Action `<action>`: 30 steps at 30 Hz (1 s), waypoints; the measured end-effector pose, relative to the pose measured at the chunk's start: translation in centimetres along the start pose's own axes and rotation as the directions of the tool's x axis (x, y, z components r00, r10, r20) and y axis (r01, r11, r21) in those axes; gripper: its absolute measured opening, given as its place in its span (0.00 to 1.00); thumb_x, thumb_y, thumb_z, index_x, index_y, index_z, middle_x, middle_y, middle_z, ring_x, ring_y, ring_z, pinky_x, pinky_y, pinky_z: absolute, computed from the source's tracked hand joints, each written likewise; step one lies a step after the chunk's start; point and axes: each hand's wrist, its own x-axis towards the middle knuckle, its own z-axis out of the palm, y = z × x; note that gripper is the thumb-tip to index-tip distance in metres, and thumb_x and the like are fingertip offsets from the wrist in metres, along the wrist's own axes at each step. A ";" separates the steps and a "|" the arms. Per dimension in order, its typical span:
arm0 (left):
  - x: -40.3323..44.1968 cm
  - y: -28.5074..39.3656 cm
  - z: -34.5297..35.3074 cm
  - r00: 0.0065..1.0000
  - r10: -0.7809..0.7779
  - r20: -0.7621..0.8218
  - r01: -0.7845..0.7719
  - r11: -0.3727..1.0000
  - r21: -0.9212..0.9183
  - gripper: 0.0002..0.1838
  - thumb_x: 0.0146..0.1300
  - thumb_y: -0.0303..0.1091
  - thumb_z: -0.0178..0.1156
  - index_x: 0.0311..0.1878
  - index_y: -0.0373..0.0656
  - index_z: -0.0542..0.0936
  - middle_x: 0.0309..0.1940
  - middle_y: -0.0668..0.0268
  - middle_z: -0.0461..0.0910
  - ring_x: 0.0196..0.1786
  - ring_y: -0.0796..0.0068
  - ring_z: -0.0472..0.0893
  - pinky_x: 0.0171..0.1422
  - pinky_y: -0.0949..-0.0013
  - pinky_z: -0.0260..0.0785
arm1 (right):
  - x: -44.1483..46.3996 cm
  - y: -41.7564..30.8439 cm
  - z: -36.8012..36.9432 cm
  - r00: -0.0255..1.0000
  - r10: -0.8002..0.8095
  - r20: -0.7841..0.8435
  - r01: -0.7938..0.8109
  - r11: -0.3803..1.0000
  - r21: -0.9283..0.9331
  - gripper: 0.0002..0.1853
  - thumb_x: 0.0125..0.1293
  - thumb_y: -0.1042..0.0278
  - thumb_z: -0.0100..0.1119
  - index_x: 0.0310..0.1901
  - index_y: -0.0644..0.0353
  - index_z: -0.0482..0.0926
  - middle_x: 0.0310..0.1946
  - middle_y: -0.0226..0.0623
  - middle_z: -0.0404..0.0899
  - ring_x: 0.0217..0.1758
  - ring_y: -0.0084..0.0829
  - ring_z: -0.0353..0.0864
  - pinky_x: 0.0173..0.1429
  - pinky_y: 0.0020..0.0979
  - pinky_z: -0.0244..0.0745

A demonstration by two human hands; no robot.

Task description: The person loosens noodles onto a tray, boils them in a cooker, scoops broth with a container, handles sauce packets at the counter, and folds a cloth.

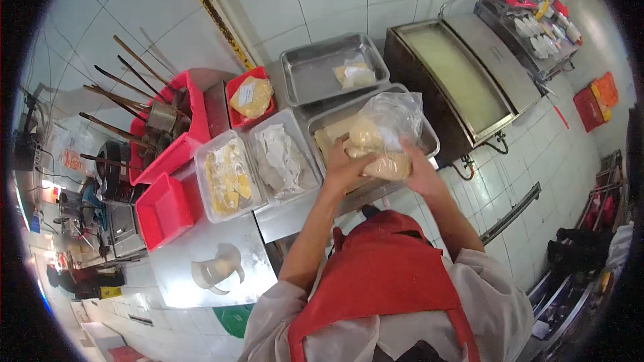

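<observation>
A clear plastic bag (388,154) with pale yellow-brown food inside is held between my two hands, above the front edge of a metal tray (432,135). My left hand (347,166) is curved round its left side, and my right hand (420,169) presses on its right side. The bag's loose, transparent top spreads over the tray. Behind it, another metal tray (302,79) holds a small bag (355,75) with a white label. To the left are a plastic tub with a crumpled white covering (278,154) and a tub of floured yellow pieces (228,177).
A red basket (249,97) holds a labelled yellow bag. Farther left are a large red bin (196,110) with long-handled metal tools and a red tray (164,211). A vat of pale liquid (459,77) stands at the right. A translucent jug-like object (218,269) rests at the lower left.
</observation>
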 end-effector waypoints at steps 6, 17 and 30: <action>1.7 0.3 -1.6 0.995 -0.013 -0.097 0.037 0.967 0.251 0.35 0.44 0.33 0.74 0.54 0.31 0.68 0.41 0.58 0.77 0.38 0.74 0.79 0.37 0.71 0.76 | -2.3 0.1 5.9 0.888 -0.407 0.215 0.321 0.210 -0.924 0.18 0.61 0.66 0.61 0.51 0.62 0.74 0.45 0.38 0.79 0.48 0.38 0.80 0.53 0.34 0.75; -0.4 5.0 -5.7 0.991 0.136 -0.004 -0.128 0.917 -0.378 0.19 0.51 0.19 0.63 0.48 0.37 0.75 0.41 0.63 0.80 0.40 0.74 0.81 0.48 0.71 0.76 | 3.3 -7.0 7.2 0.545 -0.802 -0.245 0.625 0.583 -0.519 0.32 0.62 0.61 0.59 0.65 0.63 0.62 0.61 0.43 0.65 0.64 0.39 0.64 0.63 0.36 0.64; 5.3 1.6 -3.1 0.913 0.168 -0.373 -0.331 0.839 -0.432 0.22 0.59 0.35 0.64 0.54 0.38 0.72 0.46 0.59 0.77 0.48 0.67 0.78 0.47 0.67 0.77 | 10.4 2.7 7.8 0.981 -0.124 0.147 0.112 0.990 0.088 0.35 0.65 0.50 0.56 0.67 0.53 0.54 0.59 0.35 0.68 0.62 0.33 0.67 0.62 0.37 0.66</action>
